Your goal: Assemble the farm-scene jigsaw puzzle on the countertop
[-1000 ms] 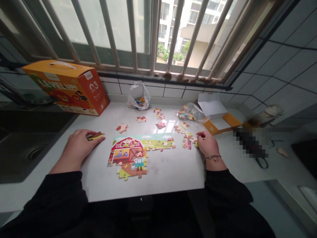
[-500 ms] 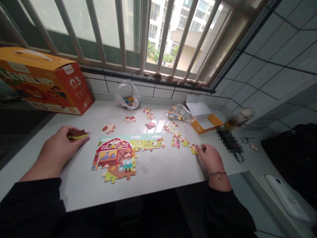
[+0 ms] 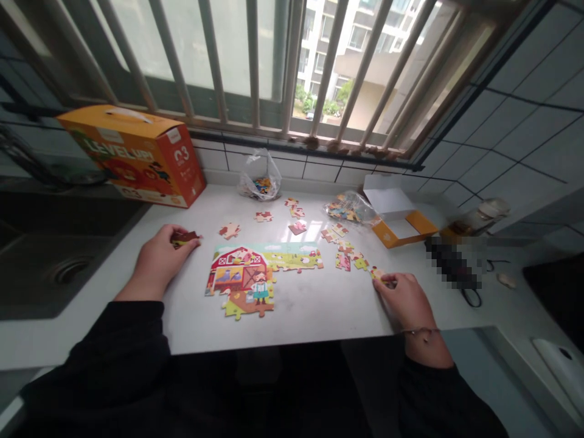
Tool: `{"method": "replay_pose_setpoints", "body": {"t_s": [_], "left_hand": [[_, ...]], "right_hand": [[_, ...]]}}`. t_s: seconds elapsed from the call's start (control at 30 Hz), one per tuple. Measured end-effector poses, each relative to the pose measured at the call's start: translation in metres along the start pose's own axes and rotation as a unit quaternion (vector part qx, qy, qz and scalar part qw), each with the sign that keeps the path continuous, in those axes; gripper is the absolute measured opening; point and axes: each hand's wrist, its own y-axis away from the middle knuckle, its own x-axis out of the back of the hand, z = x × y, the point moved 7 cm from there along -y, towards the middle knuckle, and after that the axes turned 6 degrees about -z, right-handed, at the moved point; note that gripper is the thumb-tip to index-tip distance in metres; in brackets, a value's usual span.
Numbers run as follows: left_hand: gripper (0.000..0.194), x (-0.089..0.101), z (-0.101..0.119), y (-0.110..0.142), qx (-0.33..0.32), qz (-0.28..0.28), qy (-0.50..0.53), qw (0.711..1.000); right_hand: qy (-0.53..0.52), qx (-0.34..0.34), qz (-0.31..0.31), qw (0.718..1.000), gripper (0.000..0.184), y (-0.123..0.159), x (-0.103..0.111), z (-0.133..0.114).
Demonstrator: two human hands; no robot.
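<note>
My left hand point(image 3: 162, 258) is closed around a brown and green puzzle piece point(image 3: 186, 238), left of the partly joined puzzle; its fingers hide part of the piece. The joined puzzle point(image 3: 244, 277) shows a red barn, a farmer and a strip of field with sheep. At the right, the thumb and fingers of my right hand point(image 3: 406, 298) pinch a small yellowish puzzle piece point(image 3: 378, 274). Loose pieces lie just beyond that hand, among them a green one point(image 3: 361, 261) and a pink one point(image 3: 343, 261). Farther back are a pink-and-brown piece point(image 3: 297, 227) and a brown-and-cream piece point(image 3: 229, 230).
Along the back stand an orange carton point(image 3: 137, 158), a clear bag of pieces point(image 3: 260, 179), another bag point(image 3: 349, 208) and an opened yellow-white box point(image 3: 401, 228). A jar point(image 3: 488, 213) and a blurred dark object point(image 3: 451, 261) are at the right. A sink point(image 3: 68, 267) lies left.
The view has turned left, so everything sits farther right in the picture. My right fingers have closed on the yellowish piece. My left hand still holds its piece.
</note>
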Motion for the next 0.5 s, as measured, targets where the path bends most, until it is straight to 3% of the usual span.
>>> {"method": "replay_pose_setpoints", "body": {"t_s": [0.2,0.4,0.5], "left_hand": [[0.038,-0.005,-0.011,-0.005,-0.007,0.009,-0.027,1.000],[0.030,-0.008,-0.013,-0.009,-0.039,0.025,-0.029,0.999],[0.029,-0.004,-0.013,-0.006,-0.049,0.046,-0.020,0.998]], "right_hand": [[-0.037,-0.039,-0.025,0.998,0.033,0.000,-0.002,0.017],[-0.041,-0.087,-0.079,0.992,0.081,-0.003,0.001,0.026],[-0.015,-0.071,-0.087,0.994,0.074,0.001,0.006,0.020]]}}
